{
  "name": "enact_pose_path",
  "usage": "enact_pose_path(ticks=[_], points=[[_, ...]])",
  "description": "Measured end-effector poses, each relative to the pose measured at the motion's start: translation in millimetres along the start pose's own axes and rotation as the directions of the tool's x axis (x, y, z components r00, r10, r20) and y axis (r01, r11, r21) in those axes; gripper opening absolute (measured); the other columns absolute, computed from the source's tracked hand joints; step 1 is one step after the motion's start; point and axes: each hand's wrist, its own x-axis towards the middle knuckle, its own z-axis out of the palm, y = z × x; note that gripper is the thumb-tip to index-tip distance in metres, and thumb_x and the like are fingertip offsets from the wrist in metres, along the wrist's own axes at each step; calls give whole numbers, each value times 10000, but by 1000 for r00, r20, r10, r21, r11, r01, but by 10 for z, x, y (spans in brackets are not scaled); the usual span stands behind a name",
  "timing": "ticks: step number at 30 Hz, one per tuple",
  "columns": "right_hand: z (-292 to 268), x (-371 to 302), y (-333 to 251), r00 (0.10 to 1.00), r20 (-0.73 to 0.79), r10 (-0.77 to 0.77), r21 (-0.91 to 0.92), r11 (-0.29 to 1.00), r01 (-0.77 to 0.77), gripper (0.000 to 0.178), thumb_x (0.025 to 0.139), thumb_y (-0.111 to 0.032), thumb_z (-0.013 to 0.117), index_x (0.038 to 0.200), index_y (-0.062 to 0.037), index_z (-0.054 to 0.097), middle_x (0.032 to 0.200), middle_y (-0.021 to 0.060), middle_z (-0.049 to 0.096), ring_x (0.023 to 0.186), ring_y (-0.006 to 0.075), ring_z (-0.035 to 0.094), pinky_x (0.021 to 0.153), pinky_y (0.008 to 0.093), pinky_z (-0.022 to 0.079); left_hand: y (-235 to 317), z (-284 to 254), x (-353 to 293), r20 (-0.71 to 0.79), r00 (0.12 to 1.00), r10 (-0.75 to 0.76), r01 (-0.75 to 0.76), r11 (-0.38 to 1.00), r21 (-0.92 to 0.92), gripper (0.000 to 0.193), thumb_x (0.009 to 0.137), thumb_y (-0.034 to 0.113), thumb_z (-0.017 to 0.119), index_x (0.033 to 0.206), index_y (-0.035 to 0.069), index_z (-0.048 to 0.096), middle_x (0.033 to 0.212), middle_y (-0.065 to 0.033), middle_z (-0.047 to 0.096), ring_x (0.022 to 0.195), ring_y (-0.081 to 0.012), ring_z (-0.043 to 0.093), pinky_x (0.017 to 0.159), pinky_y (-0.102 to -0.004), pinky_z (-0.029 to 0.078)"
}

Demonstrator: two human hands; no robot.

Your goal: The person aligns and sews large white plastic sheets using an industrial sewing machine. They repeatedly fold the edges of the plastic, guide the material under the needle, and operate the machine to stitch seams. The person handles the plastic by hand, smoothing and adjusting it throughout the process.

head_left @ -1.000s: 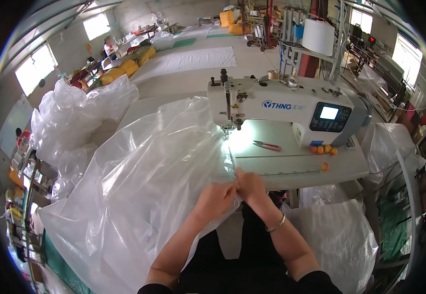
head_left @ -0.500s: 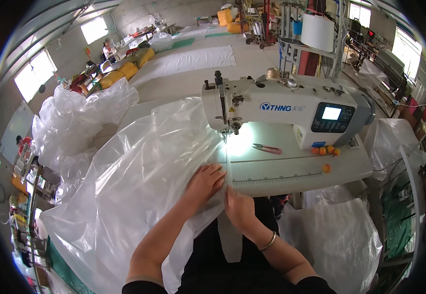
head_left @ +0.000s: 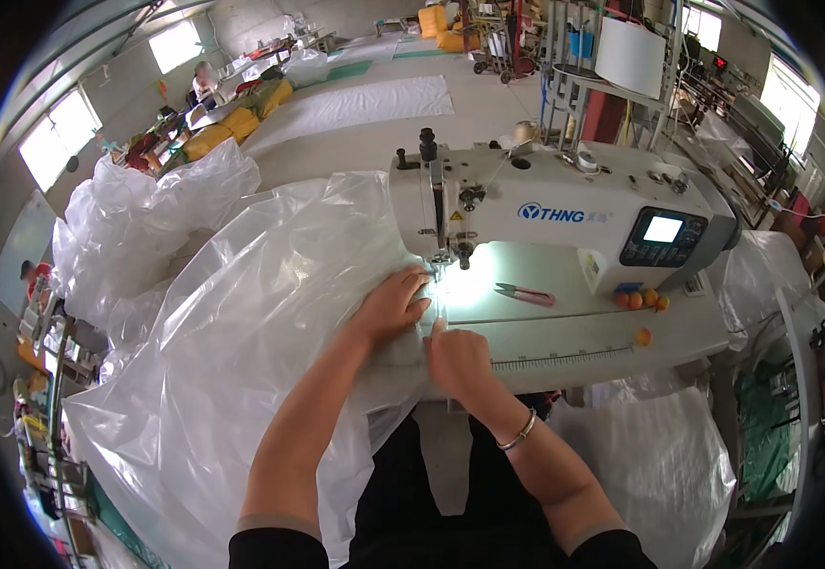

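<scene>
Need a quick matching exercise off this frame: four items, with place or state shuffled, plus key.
Items:
1. Left hand
2. Pink-handled snips
3. Right hand
4. Large white spool

Places and states:
A. Behind the sewing machine
B. Wears a bracelet at the wrist
C. Palm down on the clear plastic, wrist bare
D. Lying on the pale machine bed, under the arm

Pairs: 1-C, 2-D, 3-B, 4-A
</scene>
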Motion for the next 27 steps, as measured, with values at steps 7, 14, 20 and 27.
enact_pose_path(ticks=[7, 14, 20, 27], points=[[46, 286, 104, 999, 36, 40, 64, 997, -43, 370, 921, -218, 506, 1101, 100, 568, 691, 127, 657, 662, 273, 668, 567, 370, 515, -123, -72, 300, 64, 995, -80, 77, 996, 37, 381, 855, 221, 555, 1173, 11, 549, 1176, -217, 566, 1098, -392, 521, 955, -440, 411], [212, 525, 248, 998, 42, 39, 195, 980, -46, 346, 875, -260, 589, 1061, 32, 593, 695, 182, 651, 654, 338, 655, 589, 424, 518, -336, -31, 415, -41, 999, 15, -15, 1000, 15, 339, 854, 213, 560, 1128, 14, 565, 1140, -221, 588, 1073, -424, 523, 923, -476, 417], [133, 513, 416, 996, 87, 38, 498, 864, -76, 387, 884, -231, 577, 1161, 39, 566, 696, 171, 649, 634, 281, 658, 605, 401, 514, -361, -46, 463, -44, 999, 11, -9, 999, 45, 336, 844, 227, 567, 1106, 16, 581, 1092, -226, 611, 1031, -428, 548, 899, -477, 435], [-172, 286, 630, 922, 313, 230, 794, 469, -386, 396, 918, -204, 559, 1221, 50, 554, 583, 103, 596, 492, 140, 568, 517, 300, 485, -401, -17, 470, -28, 999, -29, 31, 996, 81, 316, 832, 235, 570, 1057, 13, 593, 1068, -231, 617, 1013, -427, 555, 876, -481, 445]])
